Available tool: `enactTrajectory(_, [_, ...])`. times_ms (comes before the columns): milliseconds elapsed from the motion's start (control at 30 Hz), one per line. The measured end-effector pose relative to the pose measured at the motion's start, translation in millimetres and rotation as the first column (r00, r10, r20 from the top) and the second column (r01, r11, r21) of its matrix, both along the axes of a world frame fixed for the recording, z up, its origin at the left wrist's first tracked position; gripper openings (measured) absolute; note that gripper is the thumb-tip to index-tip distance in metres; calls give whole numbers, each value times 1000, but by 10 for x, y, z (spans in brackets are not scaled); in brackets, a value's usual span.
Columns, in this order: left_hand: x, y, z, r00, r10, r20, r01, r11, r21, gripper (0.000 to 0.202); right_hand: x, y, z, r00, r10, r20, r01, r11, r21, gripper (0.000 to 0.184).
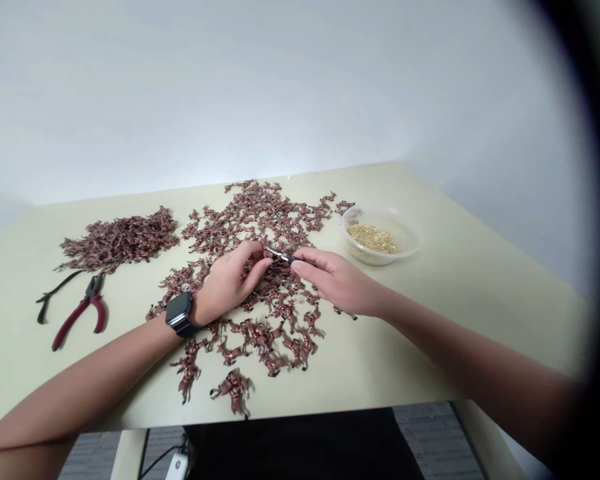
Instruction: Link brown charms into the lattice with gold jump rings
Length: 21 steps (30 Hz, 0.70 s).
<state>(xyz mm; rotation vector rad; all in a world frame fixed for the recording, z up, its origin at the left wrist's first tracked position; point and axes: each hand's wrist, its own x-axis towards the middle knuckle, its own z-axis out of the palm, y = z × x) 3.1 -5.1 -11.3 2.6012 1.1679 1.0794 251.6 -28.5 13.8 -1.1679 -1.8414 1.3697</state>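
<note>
Slim tool (281, 255), in the head view, sits above the middle of the worktop (455, 267), over a loose spread of brown figurines (260, 210). Its long axis runs nearly crosswise; the silvery tip points left and slightly away from the person, the dark handle end toward the right. The right hand (343, 283) grips that handle. The left hand (227, 280) has its finger and thumb drawn together at the tip; I cannot tell what, if anything, they pinch. Red-handled pliers (89, 301) lie at left; a clear bowl (406, 235) of gold-coloured bits (373, 238) stands right.
</note>
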Motion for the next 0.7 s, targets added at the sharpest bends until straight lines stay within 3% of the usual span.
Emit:
enactTrajectory(133, [-53, 71, -52, 993, 12, -115, 8, 986, 169, 24, -4, -5, -16, 996, 5, -86, -19, 986, -166, 39])
enactTrajectory(300, [-132, 175, -30, 961, -72, -267, 159, 935, 319, 26, -13, 4, -4, 969, 9, -247, -110, 910, -399, 37])
enactTrajectory(367, [-110, 162, 4, 977, -85, -198, 132, 963, 235, 24, -21, 3, 0, 965, 20, -260, -131, 901, -414, 37])
enactTrajectory(400, [-83, 139, 26, 991, -84, -102, 97, 986, 137, 22, -25, 1, -3, 973, 18, -230, -105, 922, -373, 38])
enactTrajectory(467, [-7, 76, 77, 982, -42, 187, 74, 983, -168, 17, -28, -4, -19, 995, -25, -101, 8, 986, -166, 37])
enactTrajectory(500, [34, 43, 105, 932, -39, 360, 167, 929, -331, 15, -26, -3, -31, 997, -72, -22, 71, 997, -12, 36])
enactTrajectory(567, [103, -13, 159, 796, -12, 606, 415, 740, -530, 18, -15, 7, -57, 979, -181, 98, 145, 944, 295, 33])
enactTrajectory(633, [143, -49, 200, 688, 50, 724, 578, 565, -589, 20, 0, 26, -77, 961, -232, 153, 130, 861, 492, 32])
enactTrajectory(700, [159, -69, 225, 630, 111, 768, 649, 468, -600, 20, 15, 44, -88, 960, -220, 173, 82, 811, 579, 31])
